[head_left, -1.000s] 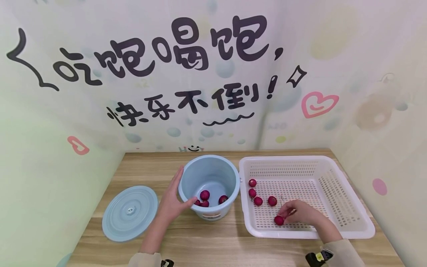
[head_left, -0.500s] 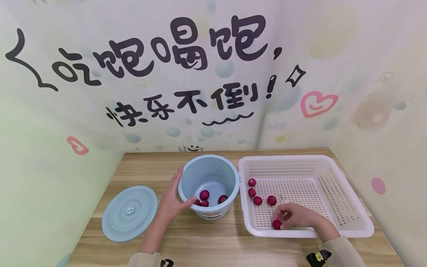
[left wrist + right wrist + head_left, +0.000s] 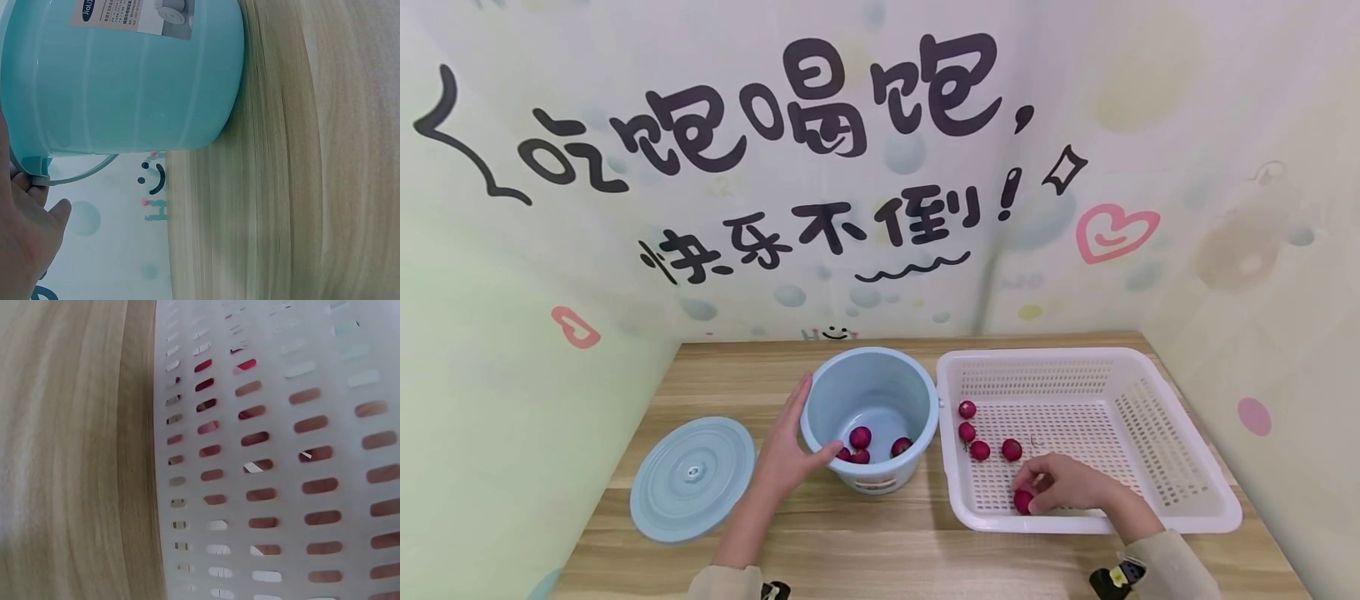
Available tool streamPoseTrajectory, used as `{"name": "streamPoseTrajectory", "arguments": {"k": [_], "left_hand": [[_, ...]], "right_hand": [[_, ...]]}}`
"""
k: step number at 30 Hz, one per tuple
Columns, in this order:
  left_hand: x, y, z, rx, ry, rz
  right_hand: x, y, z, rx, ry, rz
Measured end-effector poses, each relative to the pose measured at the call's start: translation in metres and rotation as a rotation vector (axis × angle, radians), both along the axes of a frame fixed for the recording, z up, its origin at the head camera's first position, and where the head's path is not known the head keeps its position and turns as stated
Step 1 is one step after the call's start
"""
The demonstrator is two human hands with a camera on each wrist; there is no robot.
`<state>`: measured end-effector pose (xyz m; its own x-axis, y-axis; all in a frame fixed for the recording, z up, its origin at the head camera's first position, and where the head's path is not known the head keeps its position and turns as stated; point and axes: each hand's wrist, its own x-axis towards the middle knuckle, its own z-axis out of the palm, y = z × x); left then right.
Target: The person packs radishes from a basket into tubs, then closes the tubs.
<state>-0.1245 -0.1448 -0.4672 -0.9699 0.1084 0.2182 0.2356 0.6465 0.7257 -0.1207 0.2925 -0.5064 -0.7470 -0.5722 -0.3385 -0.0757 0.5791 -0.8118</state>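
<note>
Evidently the radish [image 3: 1023, 502] lay to the right of, and nearer the viewer than, the mouth of the blue bucket [image 3: 857, 387], with the left wall of the white slotted basket [image 3: 1000, 523] between them. It sat low in the basket, just inside the near wall, pinched narrowly between the thumb and fingers of the right hand [image 3: 1063, 483]. Being round, it showed no clear long axis, so its bearing from the bucket told more than its heading.

Only the right hand was near it. The left hand [image 3: 790, 458] was well apart, gripping the bucket's left side, spread wide, with the thumb at the near rim and the fingers against the outer wall.

Four loose radishes [image 3: 1012, 450] lay beyond and to the left of the right hand, the nearest just past its fingers. Four others [image 3: 861, 437] showed at the bottom of the bucket. Bucket and basket stood side by side on the wooden surface [image 3: 887, 567]; the blue lid [image 3: 692, 475] lay left of the left forearm. Through the basket's slots, the right wrist view gave only slivers, so whether the pinched radish touched the basket floor could not be told.
</note>
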Motion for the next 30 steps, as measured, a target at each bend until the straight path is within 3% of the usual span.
{"name": "streamPoseTrajectory", "arguments": {"k": [18,30], "left_hand": [[0.0000,0.0000,0.0000,-0.003,0.013,0.000],[-0.0003,-0.0002,-0.0009,-0.009,0.013,0.001]], "right_hand": [[-0.0015,-0.0013,0.0017,-0.034,0.116,-0.053],[-0.0016,-0.0025,0.0080,-0.113,0.170,-0.152]]}}
